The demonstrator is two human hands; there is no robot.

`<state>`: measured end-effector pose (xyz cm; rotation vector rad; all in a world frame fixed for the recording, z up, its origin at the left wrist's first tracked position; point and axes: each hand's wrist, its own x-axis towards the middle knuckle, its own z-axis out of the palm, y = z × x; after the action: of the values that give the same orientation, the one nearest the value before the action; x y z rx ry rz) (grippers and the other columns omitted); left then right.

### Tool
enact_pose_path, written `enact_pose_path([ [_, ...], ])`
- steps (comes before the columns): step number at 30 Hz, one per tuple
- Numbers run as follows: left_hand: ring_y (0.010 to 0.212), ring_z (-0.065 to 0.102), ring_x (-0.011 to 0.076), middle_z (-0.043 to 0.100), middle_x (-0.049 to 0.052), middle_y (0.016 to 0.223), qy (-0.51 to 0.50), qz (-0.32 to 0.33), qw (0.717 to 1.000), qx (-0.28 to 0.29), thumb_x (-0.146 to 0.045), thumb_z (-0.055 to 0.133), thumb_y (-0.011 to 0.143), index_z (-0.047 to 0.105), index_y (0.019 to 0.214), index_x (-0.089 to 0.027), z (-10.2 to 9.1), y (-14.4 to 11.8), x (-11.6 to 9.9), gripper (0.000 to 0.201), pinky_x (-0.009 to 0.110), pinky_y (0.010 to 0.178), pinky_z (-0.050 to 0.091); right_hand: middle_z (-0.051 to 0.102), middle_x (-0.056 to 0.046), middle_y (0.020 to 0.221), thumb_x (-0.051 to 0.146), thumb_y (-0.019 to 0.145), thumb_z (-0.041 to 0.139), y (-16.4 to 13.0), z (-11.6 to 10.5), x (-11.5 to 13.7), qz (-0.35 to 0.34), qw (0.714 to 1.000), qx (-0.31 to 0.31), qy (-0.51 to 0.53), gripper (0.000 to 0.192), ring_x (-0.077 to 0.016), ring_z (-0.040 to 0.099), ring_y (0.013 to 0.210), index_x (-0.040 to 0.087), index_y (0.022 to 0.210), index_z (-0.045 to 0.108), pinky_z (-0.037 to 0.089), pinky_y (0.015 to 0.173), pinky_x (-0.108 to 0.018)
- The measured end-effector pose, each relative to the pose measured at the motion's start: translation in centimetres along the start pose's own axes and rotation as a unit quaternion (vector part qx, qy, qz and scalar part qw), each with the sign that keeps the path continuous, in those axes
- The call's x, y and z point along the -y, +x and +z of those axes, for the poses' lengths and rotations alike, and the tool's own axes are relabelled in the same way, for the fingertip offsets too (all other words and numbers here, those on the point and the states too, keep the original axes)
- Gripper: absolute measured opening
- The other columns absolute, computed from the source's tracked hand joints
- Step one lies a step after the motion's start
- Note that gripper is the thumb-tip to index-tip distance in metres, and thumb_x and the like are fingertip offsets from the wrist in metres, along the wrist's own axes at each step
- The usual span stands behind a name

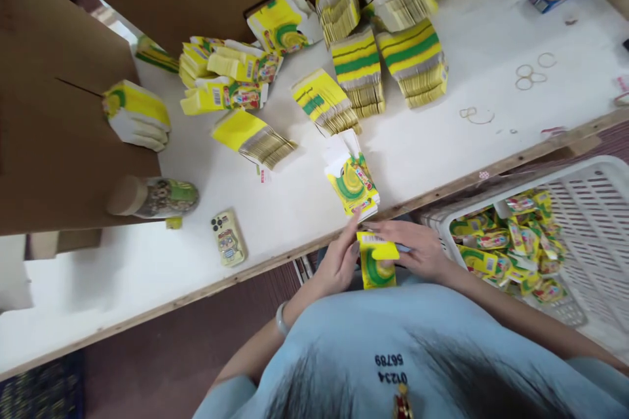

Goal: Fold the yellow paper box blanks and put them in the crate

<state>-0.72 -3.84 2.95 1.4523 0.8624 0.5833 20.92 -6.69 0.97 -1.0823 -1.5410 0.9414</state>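
I hold the small yellow carton (377, 266) between both hands, left hand (338, 263) and right hand (421, 252) fingers grasping its sides, just below the tabletop (442, 137) edge. It looks light, thin, easily bent; better gripped at the edges.

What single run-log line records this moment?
left hand: grips carton | right hand: grips carton | carton: yellow-green, at table edge | basket: folded cartons | phone: on table

Phone (228, 237) on white table (442, 131); rubber bands (531, 75); packets in white basket (597, 177).
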Motion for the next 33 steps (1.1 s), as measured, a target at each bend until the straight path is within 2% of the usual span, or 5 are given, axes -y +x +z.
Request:
enact_pose_path([
  [2, 0.117, 0.072, 0.0267, 0.070, 0.016, 0.138, 0.013, 0.013, 1.000, -0.001, -0.057, 0.035, 0.106, 0.054, 0.151, -0.017, -0.4, 0.2, -0.3, 0.063, 0.040, 0.102, 0.059, 0.078, -0.012, 0.122, 0.061, 0.092, 0.067, 0.1, -0.6, 0.2, -0.016, 0.999, 0.044, 0.019, 0.047, -0.0269, 0.074, 0.114, 0.025, 0.120, 0.076, 0.061, 0.100, -0.042],
  [7, 0.124, 0.071, 0.0258, 0.070, 0.013, 0.140, 0.045, 0.011, 0.998, -0.029, -0.041, 0.052, 0.104, 0.063, 0.144, -0.018, -0.7, 1.2, -1.2, 0.047, 0.041, 0.110, 0.056, 0.077, -0.009, 0.118, 0.039, 0.092, 0.073, 0.8, -1.0, 1.8, 0.230, 0.959, 0.110, 0.125, 0.047, -0.0201, 0.077, 0.096, 0.024, 0.135, 0.062, 0.065, 0.083, -0.034],
  [10, 0.117, 0.074, 0.0241, 0.072, 0.015, 0.137, 0.045, 0.007, 0.999, -0.025, -0.038, 0.053, 0.104, 0.061, 0.145, -0.016, -0.3, 1.4, -0.8, 0.047, 0.039, 0.104, 0.059, 0.077, -0.006, 0.113, 0.034, 0.090, 0.072, 1.2, -1.6, 2.4, 0.296, 0.923, 0.145, 0.200, 0.043, -0.0181, 0.075, 0.095, 0.024, 0.130, 0.062, 0.064, 0.079, -0.030],
  [26, 0.128, 0.070, 0.0233, 0.068, 0.014, 0.143, 0.095, 0.141, 0.984, -0.055, -0.025, 0.049, 0.106, 0.051, 0.154, -0.021, 0.1, 1.2, 0.9, 0.048, 0.038, 0.109, 0.057, 0.078, -0.001, 0.099, 0.020, 0.084, 0.071, 1.8, -1.9, 3.7, 0.331, 0.920, 0.150, 0.146, 0.052, -0.0122, 0.073, 0.072, 0.025, 0.134, 0.059, 0.061, 0.065, -0.023],
  [33, 0.103, 0.076, 0.0203, 0.072, 0.014, 0.133, 0.160, 0.177, 0.968, -0.082, -0.029, 0.042, 0.108, 0.033, 0.162, -0.023, 1.4, 1.6, 0.8, 0.056, 0.032, 0.089, 0.062, 0.081, -0.003, 0.115, 0.043, 0.091, 0.072, 0.8, -1.9, 1.9, 0.321, 0.909, 0.125, 0.233, 0.040, -0.0189, 0.077, 0.101, 0.029, 0.129, 0.073, 0.065, 0.089, -0.035],
])
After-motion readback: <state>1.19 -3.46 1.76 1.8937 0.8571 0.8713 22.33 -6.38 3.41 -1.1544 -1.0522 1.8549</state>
